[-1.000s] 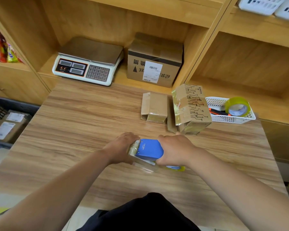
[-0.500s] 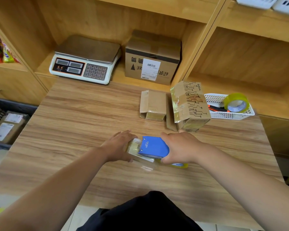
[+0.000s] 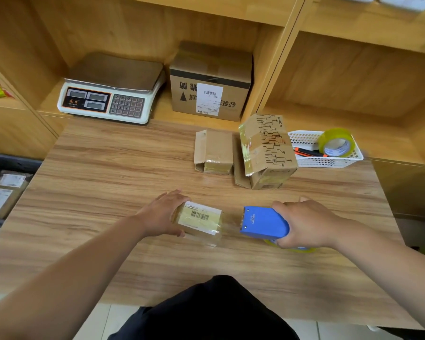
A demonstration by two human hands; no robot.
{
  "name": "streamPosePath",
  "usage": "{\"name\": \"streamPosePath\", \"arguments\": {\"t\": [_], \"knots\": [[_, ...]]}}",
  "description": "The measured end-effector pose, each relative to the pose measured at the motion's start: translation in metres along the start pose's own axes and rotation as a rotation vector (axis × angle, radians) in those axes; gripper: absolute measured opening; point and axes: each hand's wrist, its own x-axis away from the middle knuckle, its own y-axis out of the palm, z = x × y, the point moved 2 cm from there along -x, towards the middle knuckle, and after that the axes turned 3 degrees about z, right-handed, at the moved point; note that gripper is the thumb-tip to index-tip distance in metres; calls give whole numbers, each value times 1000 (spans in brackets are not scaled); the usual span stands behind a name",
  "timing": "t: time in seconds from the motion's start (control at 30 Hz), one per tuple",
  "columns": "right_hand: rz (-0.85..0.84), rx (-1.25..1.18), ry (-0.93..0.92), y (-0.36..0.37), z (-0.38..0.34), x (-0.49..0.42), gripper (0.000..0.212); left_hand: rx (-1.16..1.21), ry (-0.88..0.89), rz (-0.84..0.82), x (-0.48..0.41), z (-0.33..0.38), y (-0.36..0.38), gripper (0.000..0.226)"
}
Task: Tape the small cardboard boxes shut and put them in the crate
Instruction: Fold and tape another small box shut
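Labelled box [image 3: 201,223]: lies on the worktop [image 3: 108,180] near its front edge, with a white barcode label facing up under glossy tape.
Left hand [image 3: 165,214]: on the labelled box's left end, thumb on the near side and fingers [image 3: 174,193] curled over the far side, holding it.
Right hand [image 3: 304,224]: just right of the labelled box, its fingers wrapped round a blue tape dispenser [image 3: 264,223].
Crate [image 3: 0,165]: dark, far left of the labelled box and lower than the worktop. It holds brown parcels [image 3: 3,197] with white labels.
White basket [image 3: 329,163]: behind and right of the labelled box. It holds a yellowish tape roll [image 3: 336,142] standing on edge and an orange-and-black tool [image 3: 307,152].
Waiting boxes: behind the labelled box are a plain box [image 3: 214,150] and, just beside it, a tilted printed box [image 3: 268,148]. Both have loose flaps at the near end.
Shelf behind: a scale [image 3: 113,94] and a large carton [image 3: 211,82].
Hard to make out: a clear tape strip [image 3: 231,225] seems to span from the labelled box to the dispenser. What kind of tool lies in the basket cannot be told.
Hidden: the dispenser's roll, except for a yellow rim under the right hand.
Cut off: the crate at the left frame edge, and pale baskets [image 3: 402,0] at the top right.
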Motion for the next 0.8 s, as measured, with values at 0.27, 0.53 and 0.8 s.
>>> {"name": "streamPosePath", "arguments": {"t": [0.27,0.53,0.8], "knots": [[-25,31,12,33,0,-18,44,-5,-6,-13,1,3,-1,100],[-55,-11,9,52,-9,-37,42,-32,4,-24,1,9,0,100],[-59,-13,6,53,-20,-47,47,-373,58,-66,-11,41,5,111]]}}
